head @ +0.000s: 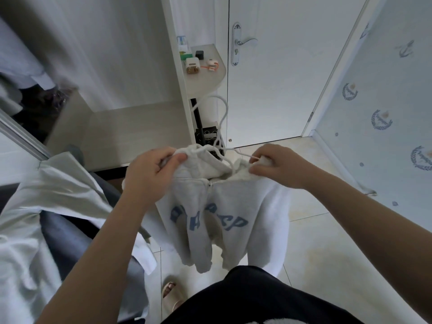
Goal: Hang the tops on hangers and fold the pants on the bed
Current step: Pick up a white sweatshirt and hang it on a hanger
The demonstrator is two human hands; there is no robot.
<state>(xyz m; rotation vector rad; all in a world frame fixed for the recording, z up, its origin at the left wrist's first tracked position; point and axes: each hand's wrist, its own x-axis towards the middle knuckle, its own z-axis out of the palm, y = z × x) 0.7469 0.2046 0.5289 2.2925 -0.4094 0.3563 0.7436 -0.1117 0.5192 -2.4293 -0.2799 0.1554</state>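
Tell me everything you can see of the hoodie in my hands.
The hoodie is pale grey-white, soft fleecy-looking cloth, with blue lettering across the chest and a zip at the front. It hangs upright in the air over the tiled floor, its lower part drooping in folds. A white hanger sits at its neck, hook rising above. The left hand grips one shoulder; the right hand pinches the other.

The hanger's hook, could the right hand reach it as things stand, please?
Probably yes: the hook stands bare above the hoodie with nothing between, but the right hand grips the hoodie and must let go.
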